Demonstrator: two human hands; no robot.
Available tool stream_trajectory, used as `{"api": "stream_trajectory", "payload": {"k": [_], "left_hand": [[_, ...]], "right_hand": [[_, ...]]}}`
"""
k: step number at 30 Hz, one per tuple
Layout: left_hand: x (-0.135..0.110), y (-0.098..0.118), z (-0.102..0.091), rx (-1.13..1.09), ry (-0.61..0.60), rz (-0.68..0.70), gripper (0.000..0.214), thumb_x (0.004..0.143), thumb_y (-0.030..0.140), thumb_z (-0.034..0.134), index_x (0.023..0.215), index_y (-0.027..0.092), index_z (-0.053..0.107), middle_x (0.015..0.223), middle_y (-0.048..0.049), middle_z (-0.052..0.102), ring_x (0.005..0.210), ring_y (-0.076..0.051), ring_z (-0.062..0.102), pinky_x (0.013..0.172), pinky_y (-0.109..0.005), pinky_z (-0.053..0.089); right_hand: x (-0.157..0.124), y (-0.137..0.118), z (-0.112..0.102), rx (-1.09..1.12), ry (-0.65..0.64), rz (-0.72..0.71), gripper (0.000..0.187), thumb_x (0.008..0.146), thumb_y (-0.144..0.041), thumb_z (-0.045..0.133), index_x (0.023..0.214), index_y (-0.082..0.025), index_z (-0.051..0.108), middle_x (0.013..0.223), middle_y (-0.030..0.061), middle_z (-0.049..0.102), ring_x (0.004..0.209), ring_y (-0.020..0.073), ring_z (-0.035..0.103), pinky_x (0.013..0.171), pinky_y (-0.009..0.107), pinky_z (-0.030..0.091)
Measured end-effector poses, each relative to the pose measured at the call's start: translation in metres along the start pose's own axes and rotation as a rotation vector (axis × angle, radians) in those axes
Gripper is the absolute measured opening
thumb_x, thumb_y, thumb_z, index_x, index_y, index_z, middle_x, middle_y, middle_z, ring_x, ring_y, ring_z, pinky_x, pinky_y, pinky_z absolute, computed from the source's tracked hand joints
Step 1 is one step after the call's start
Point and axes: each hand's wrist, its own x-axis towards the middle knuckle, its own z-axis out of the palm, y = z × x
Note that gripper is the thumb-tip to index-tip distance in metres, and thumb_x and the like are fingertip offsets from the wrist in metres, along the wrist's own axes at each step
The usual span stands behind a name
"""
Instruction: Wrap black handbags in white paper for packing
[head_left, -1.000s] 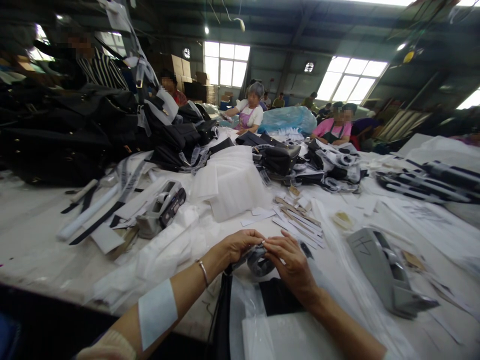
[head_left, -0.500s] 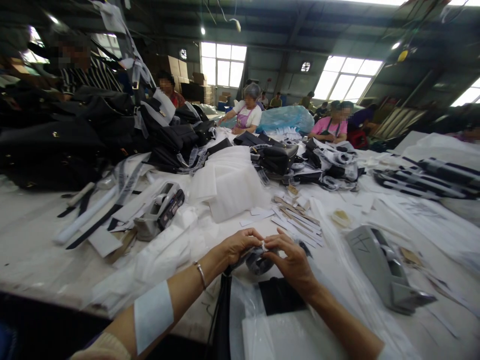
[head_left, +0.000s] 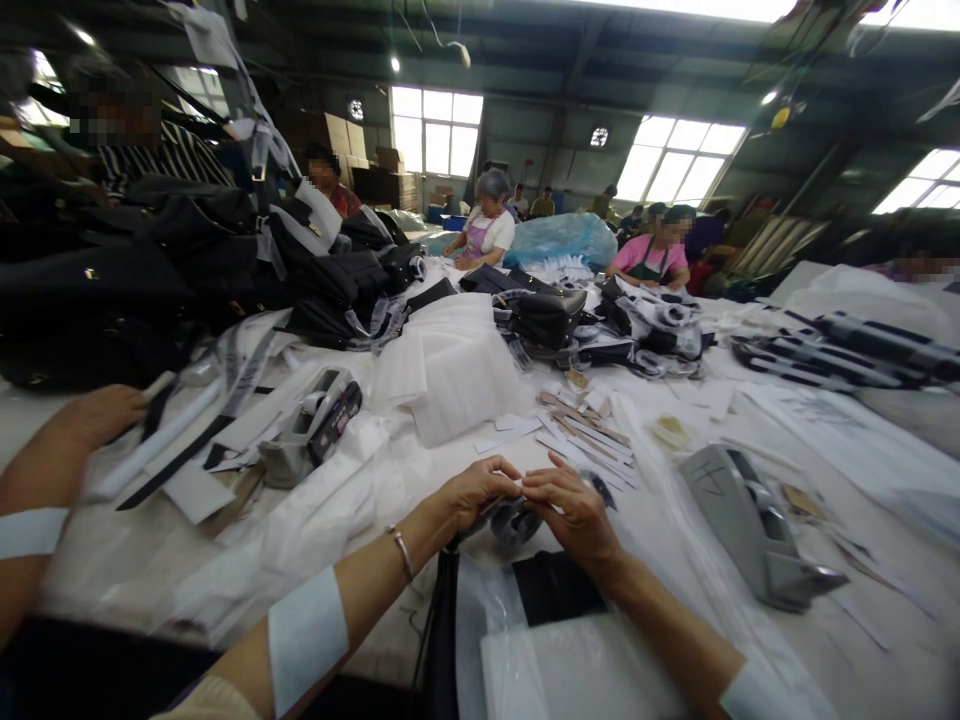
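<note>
- A long white work table (head_left: 840, 470) runs through a factory hall. We sit at its near edge, and other people work at the far end under the windows.
- A heap of black leather handbags (head_left: 150, 290) fills the left side. Below it a co-worker's hand (head_left: 97, 415) rests on a white paper tube (head_left: 161, 430).
- A stack of white foam sheets (head_left: 450, 370) lies mid-table, well apart from our hands.
- A grey tape dispenser (head_left: 750, 525) stands near our right forearm, and a second grey dispenser (head_left: 311, 425) sits to the left.
- A clear plastic bag (head_left: 480, 610) and a flat black panel (head_left: 559, 590) lie just beneath our wrists.
- Our left hand (head_left: 476, 492) and right hand (head_left: 574, 515) meet over a small dark-grey film-wrapped bundle (head_left: 514, 520). It is lifted just off the table, between the two dispensers, and a black strap (head_left: 442, 620) hangs from it toward us.
- In our judgement the wrap is best handled with both pinches kept close together on the top edge and the film pulled taut, while the strap's weight steadies the bundle.
- The left fingers (head_left: 504, 478) are curled in and pinch the bundle's top. The right fingers (head_left: 547, 478) are closed on it too, tip to tip with the left. Neither hand is spread or loose.
</note>
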Motion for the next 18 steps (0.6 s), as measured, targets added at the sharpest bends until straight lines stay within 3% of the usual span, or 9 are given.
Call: {"api": "stream_trajectory", "payload": {"k": [4,7,11,14,16,18], "left_hand": [[0.0,0.0,0.002,0.047,0.036,0.026,0.039,0.049,0.017,0.08,0.081,0.016,0.057,0.062,0.001,0.064,0.054,-0.012,0.059,0.055,-0.022,0.044],[-0.002,0.002,0.001,0.086,0.077,0.041,0.037,0.049,0.014,0.077,0.081,0.016,0.059,0.063,0.0009,0.064,0.051,-0.012,0.058,0.051,-0.022,0.043],[-0.004,0.007,-0.001,0.109,0.106,0.055,0.036,0.049,0.014,0.074,0.082,0.016,0.06,0.065,0.0012,0.063,0.05,-0.012,0.058,0.048,-0.022,0.042],[-0.007,0.011,0.001,0.12,0.086,0.06,0.034,0.05,0.018,0.074,0.08,0.016,0.058,0.061,0.002,0.062,0.047,-0.011,0.056,0.046,-0.021,0.04],[-0.009,0.013,0.001,0.128,0.065,0.068,0.034,0.051,0.02,0.075,0.079,0.017,0.057,0.059,0.0031,0.062,0.047,-0.011,0.056,0.047,-0.021,0.041],[-0.009,0.014,0.001,0.141,0.05,0.065,0.034,0.053,0.022,0.076,0.081,0.017,0.056,0.06,0.003,0.063,0.05,-0.012,0.058,0.048,-0.02,0.043]], "right_hand": [[-0.001,-0.003,-0.006,-0.067,-0.02,0.025,0.01,0.09,-0.025,0.068,0.096,-0.029,0.075,0.098,0.0029,0.078,0.093,0.0222,0.073,0.112,0.056,0.04],[-0.005,-0.01,-0.036,-0.156,0.037,0.054,0.008,0.089,-0.029,0.069,0.095,-0.029,0.074,0.097,0.002,0.077,0.094,0.0234,0.073,0.112,0.055,0.04],[-0.029,-0.004,-0.12,-0.404,0.252,0.174,0.013,0.089,-0.04,0.066,0.089,-0.029,0.074,0.091,0.0022,0.077,0.091,0.0261,0.072,0.106,0.05,0.046],[-0.065,0.018,-0.197,-0.66,0.428,0.493,0.035,0.083,-0.056,0.06,0.092,-0.026,0.075,0.099,0.0077,0.076,0.102,0.033,0.069,0.095,0.049,0.051],[-0.092,0.033,-0.24,-0.7,0.438,0.763,0.041,0.074,-0.059,0.06,0.089,-0.024,0.076,0.1,0.0114,0.076,0.101,0.0361,0.069,0.09,0.049,0.052],[-0.116,0.045,-0.27,-0.655,0.398,0.964,0.039,0.066,-0.058,0.064,0.078,-0.023,0.076,0.089,0.0131,0.077,0.09,0.0363,0.07,0.081,0.048,0.054]]}}
